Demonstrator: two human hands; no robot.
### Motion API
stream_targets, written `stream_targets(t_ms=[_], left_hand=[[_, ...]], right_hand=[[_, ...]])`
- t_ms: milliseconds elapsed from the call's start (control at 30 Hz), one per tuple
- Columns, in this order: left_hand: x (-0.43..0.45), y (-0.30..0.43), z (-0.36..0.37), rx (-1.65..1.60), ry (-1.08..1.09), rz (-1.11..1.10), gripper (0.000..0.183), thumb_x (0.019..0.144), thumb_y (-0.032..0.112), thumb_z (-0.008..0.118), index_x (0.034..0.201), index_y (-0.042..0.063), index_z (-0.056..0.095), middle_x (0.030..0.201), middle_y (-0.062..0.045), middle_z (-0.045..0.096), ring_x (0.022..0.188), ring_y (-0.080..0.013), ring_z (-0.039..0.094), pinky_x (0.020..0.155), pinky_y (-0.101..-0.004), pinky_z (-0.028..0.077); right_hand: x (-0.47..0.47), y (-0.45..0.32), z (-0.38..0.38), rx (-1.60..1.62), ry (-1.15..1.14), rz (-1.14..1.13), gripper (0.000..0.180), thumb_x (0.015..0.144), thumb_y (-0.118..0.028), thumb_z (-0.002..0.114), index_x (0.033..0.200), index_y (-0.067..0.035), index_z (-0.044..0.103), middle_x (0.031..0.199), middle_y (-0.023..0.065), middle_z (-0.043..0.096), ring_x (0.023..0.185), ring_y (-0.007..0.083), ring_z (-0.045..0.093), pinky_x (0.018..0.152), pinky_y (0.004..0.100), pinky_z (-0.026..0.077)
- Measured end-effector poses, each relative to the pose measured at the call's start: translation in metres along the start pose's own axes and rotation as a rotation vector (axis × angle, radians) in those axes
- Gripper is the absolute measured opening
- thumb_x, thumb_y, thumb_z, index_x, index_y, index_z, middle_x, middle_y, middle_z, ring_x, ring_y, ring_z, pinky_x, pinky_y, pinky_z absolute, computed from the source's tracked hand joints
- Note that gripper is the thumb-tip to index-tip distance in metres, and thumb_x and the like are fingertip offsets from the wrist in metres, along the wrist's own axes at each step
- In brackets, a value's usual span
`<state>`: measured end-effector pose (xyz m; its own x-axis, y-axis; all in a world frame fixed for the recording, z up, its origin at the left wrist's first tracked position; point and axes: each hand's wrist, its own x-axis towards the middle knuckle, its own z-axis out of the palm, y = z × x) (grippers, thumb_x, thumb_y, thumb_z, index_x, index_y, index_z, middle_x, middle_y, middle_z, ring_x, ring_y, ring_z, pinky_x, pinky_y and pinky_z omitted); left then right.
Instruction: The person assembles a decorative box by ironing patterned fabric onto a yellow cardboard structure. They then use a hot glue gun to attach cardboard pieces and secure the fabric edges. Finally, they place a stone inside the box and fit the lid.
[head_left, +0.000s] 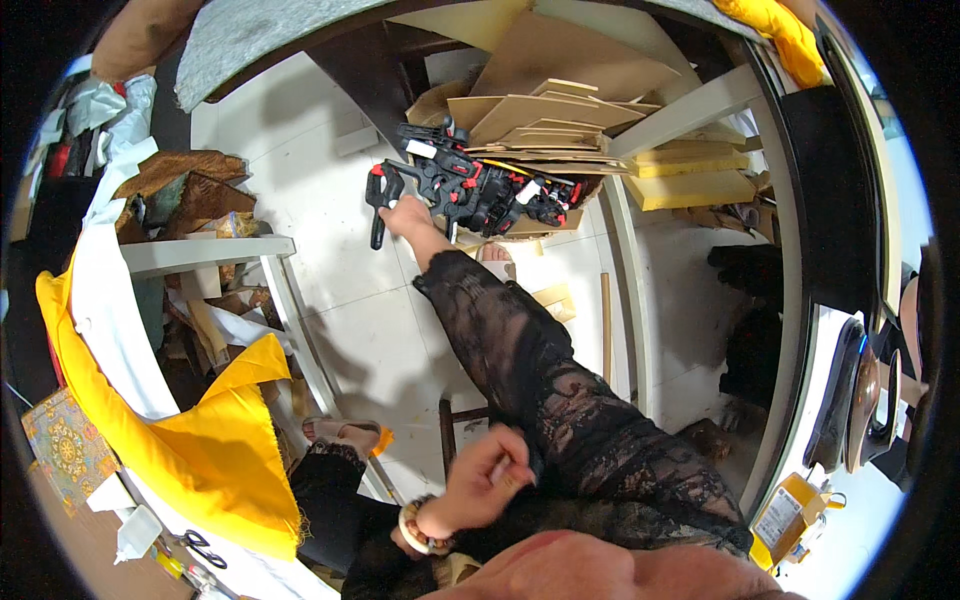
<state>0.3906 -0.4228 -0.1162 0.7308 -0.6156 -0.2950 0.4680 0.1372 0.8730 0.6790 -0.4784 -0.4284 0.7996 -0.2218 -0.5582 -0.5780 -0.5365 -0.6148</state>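
Observation:
My right arm, in a black lace sleeve, stretches down to the floor. At its end my right hand (407, 216) grips a black spring clamp (377, 225) with red parts. Beside it lies a heap of black-and-red clamps (487, 196), some with white pieces on them, against stacked cardboard sheets (551, 124). My left hand (484, 476), with a white bangle and a beaded bracelet (420, 529) at its wrist, hovers near my lap. Its fingers are loosely curled and blurred; nothing shows in it, but the inside of the curl is partly hidden.
Pale table legs (634, 300) stand at the right and another frame (289, 300) at the left. Yellow cloth (232, 465) hangs off the left tabletop. A wooden stick (606, 326) is near the right legs. Yellow foam blocks (690, 187) lie beyond. Fabric scraps (202, 202) pile at left.

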Motion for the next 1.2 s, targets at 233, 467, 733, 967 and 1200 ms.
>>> stream_targets(t_ms=[233,467,733,967,1200], left_hand=[[0.026,-0.037,-0.066,0.034,0.404,0.106,0.011,0.099,0.015,0.053,0.105,0.006,0.052,0.096,0.0,0.05,0.088,-0.0106,0.049,0.077,-0.0261,0.043],[0.029,-0.053,-0.199,-0.569,0.705,0.057,0.047,0.1,0.022,0.051,0.143,0.008,0.036,0.125,-0.011,0.058,0.113,-0.0237,0.057,0.095,-0.0412,0.047],[0.043,-0.1,-0.165,-0.719,0.551,-0.256,0.043,0.1,0.024,0.048,0.139,0.008,0.043,0.129,-0.014,0.058,0.114,-0.0335,0.058,0.096,-0.0489,0.046],[0.05,-0.095,-0.159,-0.678,0.612,-0.247,0.052,0.096,0.02,0.053,0.143,0.008,0.035,0.123,-0.019,0.06,0.112,-0.0355,0.06,0.099,-0.0518,0.046],[0.051,-0.093,-0.161,-0.701,0.622,-0.214,0.051,0.096,0.018,0.054,0.143,0.007,0.036,0.124,-0.02,0.059,0.112,-0.036,0.06,0.103,-0.0527,0.044]], right_hand=[[-0.045,-0.01,0.023,-0.061,-0.051,-0.395,0.061,0.084,-0.051,0.066,0.107,0.005,0.065,0.095,0.0208,0.071,0.088,0.0344,0.069,0.079,0.0418,0.053],[-0.163,-0.042,-0.074,-0.307,-0.949,-0.772,0.05,0.09,-0.049,0.059,0.095,0.001,0.065,0.086,0.0243,0.067,0.081,0.0394,0.066,0.073,0.0471,0.052],[0.05,-0.007,-0.24,-0.828,-0.288,-0.578,0.021,0.08,-0.003,0.059,0.096,-0.007,0.072,0.089,0.0175,0.071,0.089,0.0324,0.069,0.079,0.0423,0.053],[0.126,0.073,-0.215,-1.378,-0.407,-0.74,0.023,0.087,-0.015,0.052,0.091,-0.006,0.073,0.098,0.018,0.07,0.096,0.0335,0.067,0.084,0.0417,0.054],[0.141,0.09,-0.191,-1.768,-0.364,-0.693,0.026,0.092,-0.02,0.055,0.109,-0.015,0.074,0.113,0.0052,0.07,0.108,0.0233,0.066,0.082,0.0366,0.054]])
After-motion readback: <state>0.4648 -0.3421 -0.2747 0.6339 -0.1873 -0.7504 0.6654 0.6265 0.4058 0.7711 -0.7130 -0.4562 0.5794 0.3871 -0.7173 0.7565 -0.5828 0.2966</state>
